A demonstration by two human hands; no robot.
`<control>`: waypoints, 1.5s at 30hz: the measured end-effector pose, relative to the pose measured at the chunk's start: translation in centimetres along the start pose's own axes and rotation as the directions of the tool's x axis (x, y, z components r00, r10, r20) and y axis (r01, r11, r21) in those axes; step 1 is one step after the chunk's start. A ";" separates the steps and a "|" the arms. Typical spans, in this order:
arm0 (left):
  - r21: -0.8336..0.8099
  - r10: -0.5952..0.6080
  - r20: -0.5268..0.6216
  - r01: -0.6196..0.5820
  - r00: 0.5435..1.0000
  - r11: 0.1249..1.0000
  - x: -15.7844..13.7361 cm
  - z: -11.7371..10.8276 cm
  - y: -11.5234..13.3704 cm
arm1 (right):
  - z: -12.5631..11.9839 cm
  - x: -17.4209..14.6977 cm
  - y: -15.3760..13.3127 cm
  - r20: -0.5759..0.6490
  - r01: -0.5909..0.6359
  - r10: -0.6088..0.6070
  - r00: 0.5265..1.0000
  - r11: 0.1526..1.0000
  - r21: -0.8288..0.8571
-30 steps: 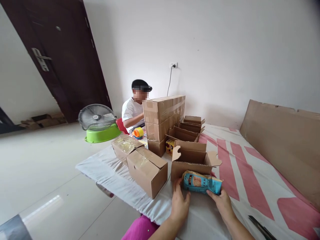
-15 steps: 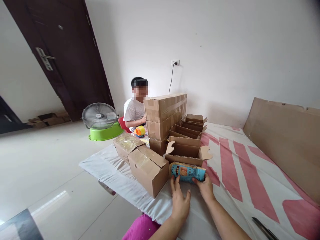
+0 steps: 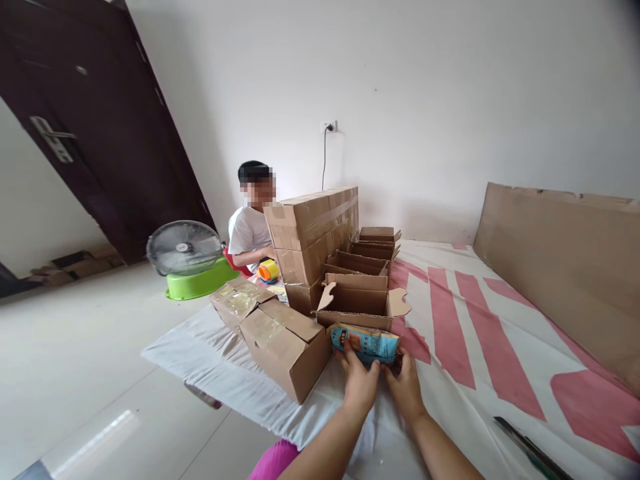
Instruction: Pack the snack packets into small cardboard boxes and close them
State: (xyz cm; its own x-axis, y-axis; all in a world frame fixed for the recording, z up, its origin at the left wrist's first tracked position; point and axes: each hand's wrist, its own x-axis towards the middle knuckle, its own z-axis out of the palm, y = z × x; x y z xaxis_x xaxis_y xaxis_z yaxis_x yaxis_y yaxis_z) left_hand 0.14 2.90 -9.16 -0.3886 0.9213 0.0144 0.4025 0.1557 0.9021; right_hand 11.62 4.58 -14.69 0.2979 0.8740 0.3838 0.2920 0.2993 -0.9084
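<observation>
Slim dark tool with green on it (image 3: pixel 530 448) lies near right on white cloth with red shapes (image 3: pixel 450 433), which covers the table. Magenta-clothed knee (image 3: pixel 274 461) at bottom edge.

Left hand (image 3: pixel 359 388): fingers spread, tips on front of blue printed packet with brownish upper edge (image 3: pixel 367 343); thumb held apart from fingers, can't tell if it grips. Right hand (image 3: pixel 405 387): fingers bent around packet's right end, thumb at lower edge, clamped on it. Packet lies sideways, just in front of open brown cardboard box with flaps out (image 3: pixel 354 321), beside closed, taped brown carton (image 3: pixel 285 347).

Second taped carton (image 3: pixel 245 299) behind that one. More open brown boxes (image 3: pixel 373 252) lined up behind the open box, alongside tall stack of taped brown cartons (image 3: pixel 300 227).

Yellow-orange round object (image 3: pixel 268 271) near seated person in white shirt (image 3: pixel 246 233).

Far left: grey round fan (image 3: pixel 183 248) over bright green plastic tub (image 3: pixel 200 281), dark brown door (image 3: pixel 100 120).
</observation>
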 end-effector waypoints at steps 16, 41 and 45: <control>0.132 0.017 -0.262 0.018 0.965 0.991 11.3 2.8 2.0 | -0.3 0.0 0.2 0.046 0.034 -0.032 0.998 0.998 -0.058; 0.066 0.789 0.051 -0.790 0.613 0.610 -0.9 -15.6 0.2 | -0.8 0.2 -0.4 0.197 0.101 -0.065 0.978 0.978 -0.183; 0.241 0.359 -0.393 -0.281 0.847 0.929 9.1 -26.0 1.7 | -0.4 -0.3 -0.5 0.235 0.108 -0.057 0.970 0.971 -0.212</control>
State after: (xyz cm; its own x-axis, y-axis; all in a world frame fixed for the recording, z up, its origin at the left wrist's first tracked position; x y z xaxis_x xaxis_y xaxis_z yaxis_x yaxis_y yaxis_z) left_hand -24.26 2.34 3.69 -0.5106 0.6956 0.5054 0.6833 -0.0286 0.7296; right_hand 11.77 4.04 -14.25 0.0586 0.9211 0.3849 0.5090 0.3041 -0.8052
